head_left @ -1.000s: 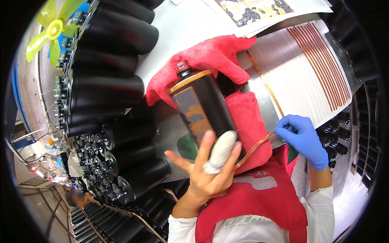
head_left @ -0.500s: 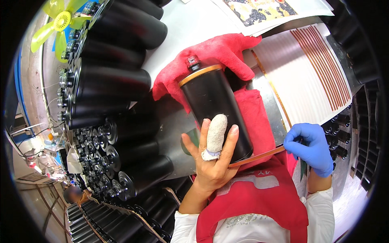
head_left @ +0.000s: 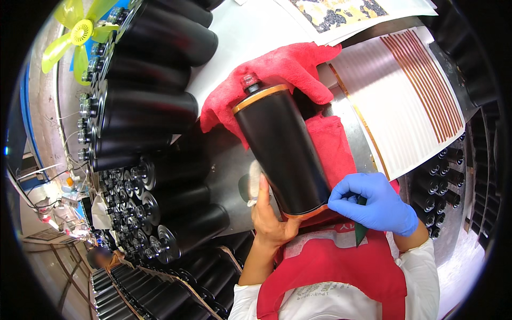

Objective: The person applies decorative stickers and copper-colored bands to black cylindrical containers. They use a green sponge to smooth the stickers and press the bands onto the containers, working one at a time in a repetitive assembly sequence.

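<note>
Against your body: your red apron (head_left: 341,272) sits just below the work.
Left hand (head_left: 271,224): bare apart from one white-wrapped finger (head_left: 255,176); your fingers and thumb are clamped about the lower left corner of the black bottle (head_left: 282,149), the thumb near its bottom edge.
Right hand (head_left: 378,207): blue-gloved, thumb and forefinger pinched together on the orange strip (head_left: 306,214) at the lower right corner; a dark green piece (head_left: 360,229) shows beneath, though you cannot tell from here how it is held.
Bottom edge: the strip runs along the visible side, so this band looks partly laid; the pinched end appears not yet pressed down, and the underside is hidden.
Bottle: tilted in front of you, capped end away, on red cloth (head_left: 333,141) over a metal worktop (head_left: 226,178).
Shoulder band (head_left: 261,97): it lies flat across the side you see, so that end looks finished; the back is out of sight.
White sheet (head_left: 389,101): right of the bottle, carrying a bank of brown strips (head_left: 421,85), seemingly unused, with a lone strip (head_left: 368,128) along its left edge.
Far left: a yellow-green fan (head_left: 81,32) beyond stacked black bottles (head_left: 144,117).
</note>
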Demonstrator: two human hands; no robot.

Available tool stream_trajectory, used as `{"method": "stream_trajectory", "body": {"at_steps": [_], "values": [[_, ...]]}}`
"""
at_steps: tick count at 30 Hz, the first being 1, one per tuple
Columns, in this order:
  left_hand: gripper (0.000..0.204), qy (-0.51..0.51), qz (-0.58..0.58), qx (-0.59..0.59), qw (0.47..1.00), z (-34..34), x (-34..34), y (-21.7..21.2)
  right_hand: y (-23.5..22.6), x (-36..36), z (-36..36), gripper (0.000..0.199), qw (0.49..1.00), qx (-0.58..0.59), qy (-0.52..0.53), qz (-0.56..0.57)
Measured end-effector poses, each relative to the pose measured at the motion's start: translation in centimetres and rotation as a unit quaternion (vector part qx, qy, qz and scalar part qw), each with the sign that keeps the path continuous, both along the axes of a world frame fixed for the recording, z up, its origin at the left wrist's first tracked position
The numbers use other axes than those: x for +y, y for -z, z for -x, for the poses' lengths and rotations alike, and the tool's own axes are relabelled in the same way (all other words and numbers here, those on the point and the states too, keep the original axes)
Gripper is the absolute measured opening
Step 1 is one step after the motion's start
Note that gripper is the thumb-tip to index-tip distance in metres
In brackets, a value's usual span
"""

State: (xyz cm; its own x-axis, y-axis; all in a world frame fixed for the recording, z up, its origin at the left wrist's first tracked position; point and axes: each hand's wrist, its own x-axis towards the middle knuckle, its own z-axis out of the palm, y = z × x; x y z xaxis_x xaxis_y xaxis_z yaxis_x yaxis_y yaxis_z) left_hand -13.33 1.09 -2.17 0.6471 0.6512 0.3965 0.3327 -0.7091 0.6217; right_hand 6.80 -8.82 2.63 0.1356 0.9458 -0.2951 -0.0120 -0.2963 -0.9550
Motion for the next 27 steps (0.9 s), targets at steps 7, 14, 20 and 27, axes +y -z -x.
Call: {"method": "stream_trajectory", "body": {"at_steps": [7, 14, 20, 27], "values": [[0.084, 0.037, -0.07, 0.062, 0.995, -2.9, 0.3, -3.0, -0.8, -0.3, -0.1, 0.01, 0.998, 0.054, 0.009, 0.02], [0.086, 0.044, -0.078, 0.051, 0.995, -2.8, 0.6, -2.8, 0.3, 0.2, 0.2, 0.011, 1.0, -0.005, 0.015, 0.016], [0.094, 0.021, -0.076, -0.021, 0.997, -2.8, 0.3, -1.6, -0.3, 0.4, 0.6, 0.011, 0.999, 0.021, 0.028, 0.03], [0.108, 0.096, 0.211, -0.121, 0.965, 0.5, -0.2, 0.9, -0.1, 0.4, 0.3, 0.011, 0.997, 0.03, 0.059, 0.031]]}}
